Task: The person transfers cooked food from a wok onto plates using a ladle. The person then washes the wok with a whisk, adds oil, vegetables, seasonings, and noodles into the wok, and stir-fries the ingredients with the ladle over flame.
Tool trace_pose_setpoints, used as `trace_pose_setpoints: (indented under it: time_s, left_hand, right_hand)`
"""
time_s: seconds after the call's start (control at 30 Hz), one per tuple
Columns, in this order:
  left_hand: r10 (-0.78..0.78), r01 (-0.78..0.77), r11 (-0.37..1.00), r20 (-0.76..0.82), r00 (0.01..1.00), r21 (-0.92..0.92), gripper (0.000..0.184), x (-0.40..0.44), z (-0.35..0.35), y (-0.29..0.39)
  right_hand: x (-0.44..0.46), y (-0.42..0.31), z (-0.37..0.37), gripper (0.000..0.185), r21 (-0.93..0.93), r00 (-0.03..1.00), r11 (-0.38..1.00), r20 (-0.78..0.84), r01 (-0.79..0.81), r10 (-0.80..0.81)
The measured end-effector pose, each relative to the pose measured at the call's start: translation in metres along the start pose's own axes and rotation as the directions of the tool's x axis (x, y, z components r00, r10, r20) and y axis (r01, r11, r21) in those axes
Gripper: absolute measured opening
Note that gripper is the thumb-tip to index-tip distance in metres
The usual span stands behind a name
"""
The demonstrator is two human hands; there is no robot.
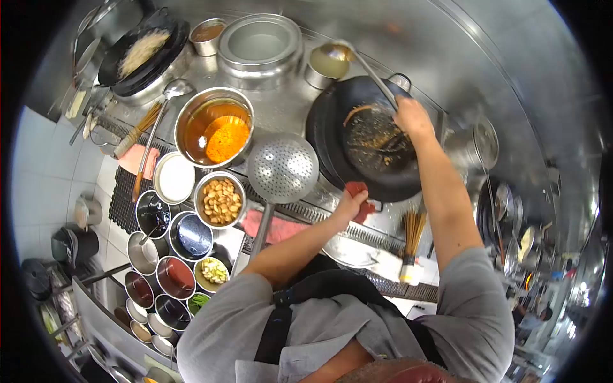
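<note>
Clearly, left hand (350, 204) holds cloth (366, 212), right hand (414, 117) ladle (373, 72); bottle label (408, 277) blurred.

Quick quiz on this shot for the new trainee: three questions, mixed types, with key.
1. Multiple choice. What does the right hand hold?
a) bamboo brush
b) ladle
c) knife

2. True or false: the left hand grips a red cloth at the edge of the wok.

3. Fill in the blank: beside the pot of orange liquid is a large round metal ____ full of small holes.

Key: 1 b; 2 true; 3 strainer
</note>
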State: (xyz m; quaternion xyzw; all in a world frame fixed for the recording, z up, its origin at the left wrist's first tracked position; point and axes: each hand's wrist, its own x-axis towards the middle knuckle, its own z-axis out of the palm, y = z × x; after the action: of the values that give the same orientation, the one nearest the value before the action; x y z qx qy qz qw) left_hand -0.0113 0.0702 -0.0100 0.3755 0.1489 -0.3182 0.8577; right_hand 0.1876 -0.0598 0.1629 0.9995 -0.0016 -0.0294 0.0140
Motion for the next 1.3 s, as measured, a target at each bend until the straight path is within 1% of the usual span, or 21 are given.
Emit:
trace_pose_setpoints:
  time_s: [0.07,0.13,0.2,0.23,0.3,0.33,0.4,0.47,0.6,0.63,0.7,0.73,0.8,0.83,0.9,0.93,1.03,1.1,1.17,1.23,1.3]
  left_hand:
    - [-0.014,0.009,0.998,0.081,0.997,0.06,0.032,-0.006,-0.02,0.002]
    - [0.029,-0.048,0.982,0.102,0.994,0.181,0.039,-0.004,-0.057,0.001]
    - [0.201,-0.176,0.903,-0.023,0.979,0.393,0.047,-0.027,-0.096,-0.015]
    - [0.276,-0.217,0.843,-0.05,0.96,0.492,0.052,-0.043,-0.116,-0.019]
    - [0.331,-0.001,0.528,-0.204,0.921,0.849,0.061,-0.083,-0.134,-0.006]
    - [0.332,0.001,0.533,-0.21,0.92,0.846,0.061,-0.092,-0.146,-0.006]
    - [0.264,0.148,0.354,-0.25,0.931,0.924,0.065,-0.098,-0.161,-0.008]
    - [0.291,0.146,0.355,-0.257,0.921,0.923,0.065,-0.096,-0.16,-0.012]
    - [0.367,0.156,0.389,-0.308,0.878,0.908,0.061,-0.103,-0.154,-0.013]
    - [0.384,0.171,0.395,-0.331,0.862,0.903,0.061,-0.104,-0.153,-0.013]
    - [0.684,0.093,0.096,-0.134,0.717,0.991,0.056,-0.113,-0.153,-0.013]
    - [0.695,0.118,0.094,-0.15,0.703,0.989,0.056,-0.116,-0.153,-0.013]
    - [0.722,0.164,0.15,-0.221,0.656,0.975,0.055,-0.115,-0.151,-0.011]
    - [0.746,0.184,0.139,-0.225,0.627,0.973,0.055,-0.114,-0.154,-0.019]
    - [0.785,0.091,0.166,-0.187,0.591,0.982,0.055,-0.105,-0.164,-0.021]
    - [0.702,0.148,0.282,-0.309,0.642,0.948,0.057,-0.109,-0.159,-0.018]
    - [0.827,0.149,0.127,-0.188,0.531,0.981,0.062,-0.099,-0.171,-0.025]
    - [0.799,0.173,0.195,-0.259,0.543,0.965,0.073,-0.091,-0.177,-0.03]
    - [0.834,0.136,0.217,-0.256,0.489,0.967,0.073,-0.086,-0.183,-0.031]
    - [0.808,0.115,0.24,-0.264,0.526,0.964,0.071,-0.096,-0.178,-0.026]
    - [0.881,-0.032,0.152,-0.121,0.458,0.988,0.072,-0.095,-0.19,-0.037]
  right_hand:
    - [0.058,-0.017,0.009,0.029,-0.191,0.984,0.97,0.13,0.149,-0.125]
    - [0.091,-0.025,0.014,0.033,-0.22,0.972,0.956,0.173,0.193,-0.157]
    - [0.115,-0.008,0.018,0.04,-0.217,0.962,0.943,0.153,0.254,-0.224]
    - [0.112,-0.009,0.002,0.041,-0.198,0.961,0.949,0.173,0.246,-0.214]
    - [0.09,-0.015,-0.022,0.042,-0.177,0.958,0.953,0.199,0.244,-0.208]
    - [0.081,-0.015,-0.026,0.041,-0.158,0.973,0.962,0.095,0.225,-0.212]
    - [0.087,-0.024,-0.03,0.04,-0.142,0.975,0.965,-0.015,0.219,-0.223]
    - [0.091,-0.048,-0.022,0.038,0.048,0.966,0.969,-0.1,0.242,-0.237]
    - [0.142,-0.103,0.037,0.03,0.177,0.914,0.905,-0.208,0.387,-0.35]
    - [0.153,-0.126,0.042,0.025,0.446,0.976,0.886,0.101,0.129,-0.193]
    - [0.15,-0.162,0.051,0.02,0.676,0.93,0.728,0.33,-0.113,-0.162]
    - [0.15,-0.166,0.06,0.02,0.69,0.926,0.718,0.327,-0.096,-0.19]
    - [0.151,-0.166,0.077,0.013,0.937,0.892,0.104,0.35,-0.334,-0.286]
    - [0.137,-0.164,0.067,0.013,0.945,0.89,0.086,0.325,-0.314,-0.32]
    - [0.112,-0.144,0.055,0.012,0.887,0.888,-0.201,0.348,-0.416,-0.302]
    - [0.101,-0.133,0.046,0.012,0.89,0.894,-0.219,0.326,-0.4,-0.306]
    - [0.058,-0.079,0.032,0.015,0.881,0.921,-0.337,0.227,-0.333,-0.318]
    - [0.017,-0.037,0.019,0.016,0.894,0.94,-0.335,0.213,-0.297,-0.266]
    - [-0.021,0.006,0.011,0.017,0.907,0.929,-0.316,0.173,-0.28,-0.327]
    - [-0.059,0.041,0.003,0.017,0.914,0.952,-0.314,0.185,-0.258,-0.245]
    - [-0.078,0.075,0.011,0.014,0.95,0.96,-0.213,0.181,-0.227,-0.216]
